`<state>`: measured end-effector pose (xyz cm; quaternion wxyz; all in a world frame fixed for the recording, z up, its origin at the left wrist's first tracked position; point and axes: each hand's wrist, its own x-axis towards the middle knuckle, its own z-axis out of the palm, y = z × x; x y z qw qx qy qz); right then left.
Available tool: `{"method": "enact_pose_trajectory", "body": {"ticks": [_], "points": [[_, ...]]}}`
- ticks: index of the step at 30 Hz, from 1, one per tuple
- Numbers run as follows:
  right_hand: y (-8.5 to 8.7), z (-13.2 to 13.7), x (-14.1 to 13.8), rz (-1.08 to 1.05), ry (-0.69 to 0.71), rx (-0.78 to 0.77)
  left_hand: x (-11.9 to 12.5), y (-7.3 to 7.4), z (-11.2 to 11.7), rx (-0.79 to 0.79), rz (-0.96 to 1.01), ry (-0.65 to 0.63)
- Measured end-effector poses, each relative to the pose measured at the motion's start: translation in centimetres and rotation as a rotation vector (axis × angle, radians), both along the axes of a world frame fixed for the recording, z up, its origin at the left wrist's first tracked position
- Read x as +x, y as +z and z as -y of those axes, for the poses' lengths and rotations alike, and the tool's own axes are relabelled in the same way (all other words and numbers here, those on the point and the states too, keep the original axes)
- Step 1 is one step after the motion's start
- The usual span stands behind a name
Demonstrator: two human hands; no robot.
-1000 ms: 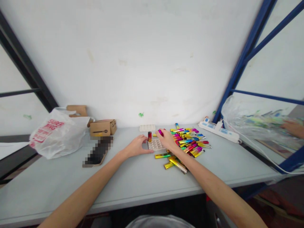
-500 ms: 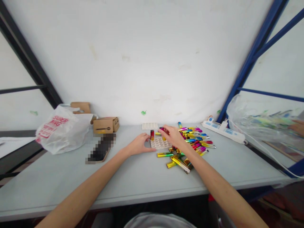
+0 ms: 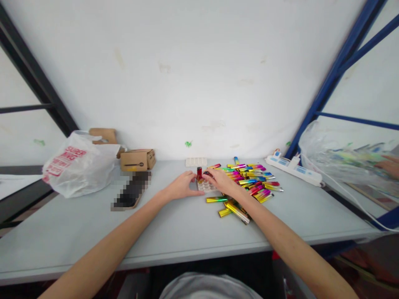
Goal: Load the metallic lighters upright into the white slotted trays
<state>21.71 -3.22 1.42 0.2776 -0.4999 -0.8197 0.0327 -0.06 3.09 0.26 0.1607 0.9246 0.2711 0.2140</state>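
A small white tray with holes (image 3: 205,187) lies on the grey table (image 3: 174,232). My left hand (image 3: 180,185) rests on the tray's left edge, fingers curled against it. One red and gold lighter (image 3: 199,173) stands upright in the tray. My right hand (image 3: 220,181) is over the tray, fingers pinched on a dark red lighter (image 3: 207,174) beside the standing one. A heap of shiny coloured lighters (image 3: 249,180) lies just right of the tray, and a few gold ones (image 3: 232,209) lie nearer to me.
A second white tray (image 3: 195,162) lies by the wall. A blurred dark object (image 3: 131,192), cardboard boxes (image 3: 137,159) and a white plastic bag (image 3: 76,164) stand at the left. A white power strip (image 3: 293,169) and a clear bag (image 3: 339,160) are at the right, with another person's hand (image 3: 388,165).
My right hand has moved from the heap leftward onto the tray with a lighter in its fingers. My left hand has stayed on the tray's left edge.
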Motion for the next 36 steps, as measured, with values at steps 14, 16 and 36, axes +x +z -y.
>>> {"method": "enact_pose_trajectory", "body": {"ticks": [14, 16, 36], "points": [[0.8, -0.3, -1.2, 0.227, -0.175, 0.012, -0.1, -0.1, -0.1, 0.041, -0.071, 0.01], [1.0, -0.5, 0.3, 0.164, -0.153, 0.029, -0.1, 0.0, -0.1, 0.024, -0.063, 0.012], [4.2, 2.5, 6.0, 0.01, -0.201, 0.179, -0.1, 0.2, -0.1, -0.002, -0.054, 0.02]]}}
